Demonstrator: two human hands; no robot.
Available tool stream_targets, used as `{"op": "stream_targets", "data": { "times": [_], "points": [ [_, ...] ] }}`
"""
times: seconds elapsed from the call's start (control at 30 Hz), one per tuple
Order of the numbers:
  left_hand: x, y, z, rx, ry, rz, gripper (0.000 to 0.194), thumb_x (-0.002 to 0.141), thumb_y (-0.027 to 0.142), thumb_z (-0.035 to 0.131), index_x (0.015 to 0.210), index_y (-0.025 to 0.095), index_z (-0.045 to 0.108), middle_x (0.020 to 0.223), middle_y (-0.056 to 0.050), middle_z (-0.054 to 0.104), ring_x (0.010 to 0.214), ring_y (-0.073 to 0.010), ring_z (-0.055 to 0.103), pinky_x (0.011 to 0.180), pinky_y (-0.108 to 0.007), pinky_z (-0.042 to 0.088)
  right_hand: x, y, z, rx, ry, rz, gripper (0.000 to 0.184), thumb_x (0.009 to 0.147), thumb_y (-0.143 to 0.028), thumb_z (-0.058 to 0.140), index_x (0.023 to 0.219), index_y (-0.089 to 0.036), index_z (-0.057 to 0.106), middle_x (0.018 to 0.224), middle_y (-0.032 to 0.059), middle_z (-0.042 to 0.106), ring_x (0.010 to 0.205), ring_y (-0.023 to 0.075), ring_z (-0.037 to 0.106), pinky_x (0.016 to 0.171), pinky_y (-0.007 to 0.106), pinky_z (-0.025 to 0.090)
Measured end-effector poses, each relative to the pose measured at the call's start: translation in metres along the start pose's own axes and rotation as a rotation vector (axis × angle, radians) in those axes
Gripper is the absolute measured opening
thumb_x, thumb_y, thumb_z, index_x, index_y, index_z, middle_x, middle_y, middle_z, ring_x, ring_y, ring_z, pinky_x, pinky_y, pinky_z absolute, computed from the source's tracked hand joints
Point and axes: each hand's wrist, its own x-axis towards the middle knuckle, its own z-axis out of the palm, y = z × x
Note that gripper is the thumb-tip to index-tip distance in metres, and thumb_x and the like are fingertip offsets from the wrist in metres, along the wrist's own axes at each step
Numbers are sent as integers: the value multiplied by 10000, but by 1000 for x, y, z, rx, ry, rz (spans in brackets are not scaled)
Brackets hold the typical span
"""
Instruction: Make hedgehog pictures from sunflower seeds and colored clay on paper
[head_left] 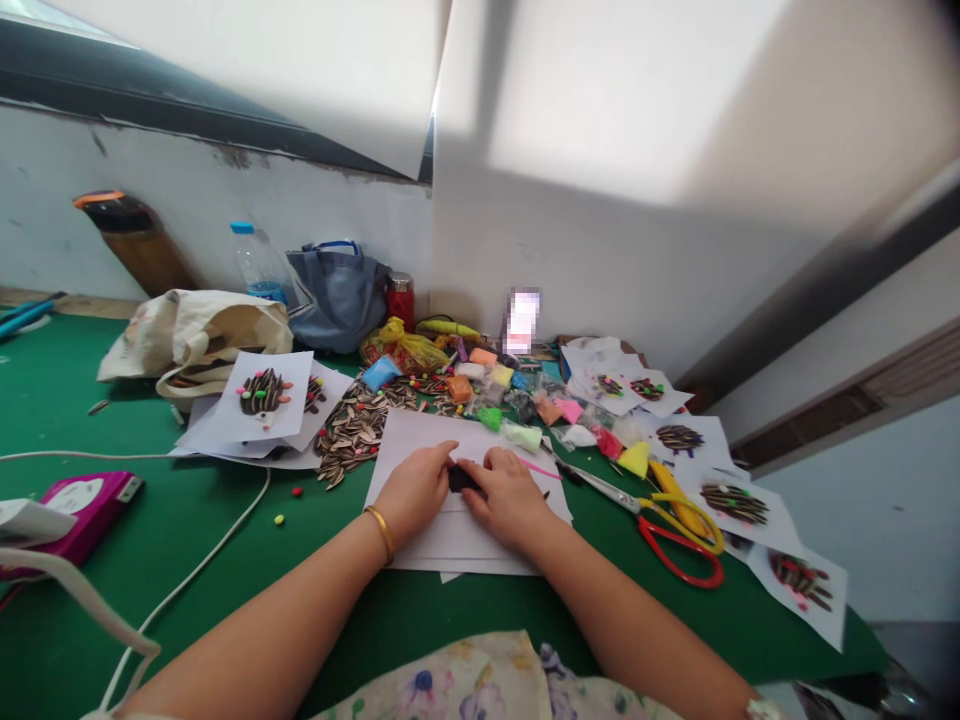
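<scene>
A dark lump that looks like black modelling clay point(463, 481) lies on a stack of white paper point(420, 545) in front of me. My left hand point(421, 485), with a gold bangle at the wrist, has its curled fingers at the lump's left side. From the right, the fingers and thumb of my right hand point(504, 492) press on it. Parts of the lump are hidden under the fingers. Close to my right hand, a thin pink strip point(541, 470) lies on the paper. A heap of striped sunflower seeds point(352, 430) borders the sheet on the left.
Bags of coloured clay point(525, 436) spread behind the paper. Large scissors point(637, 503) with red and yellow handles lie to the right. Seed-decorated sheets point(739, 505) line the right edge. More sheets point(262, 395), a white cable point(217, 545) and a purple box point(86, 510) are left.
</scene>
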Motion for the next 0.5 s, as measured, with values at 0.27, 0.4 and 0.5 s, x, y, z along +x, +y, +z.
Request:
{"op": "stream_targets", "data": {
  "times": [0.27,0.4,0.5],
  "points": [
    [-1,-1,-6,77,-22,-55,448,869,113,460,1308,160,531,1019,-80,731,950,-218,663,841,-330,487,0,-4,0,1,60,-37,434,874,-376,595,1307,-350,578,1332,88,463,1197,298,396,994,439,322],
    [-1,-1,-6,88,-33,-48,452,860,115,459,1302,153,546,1029,-82,732,967,-230,663,851,-336,484,1,-6,2,-5,53,-42,424,876,-373,588,1299,-340,585,1407,79,442,1248,308,380,1023,468,311],
    [0,0,-7,77,-49,-49,453,861,126,463,1306,156,543,1045,-75,731,975,-222,661,861,-329,480,1,-5,3,2,75,-35,431,876,-354,583,1306,-320,583,1442,85,423,1277,309,372,1038,476,311]
  ]
}}
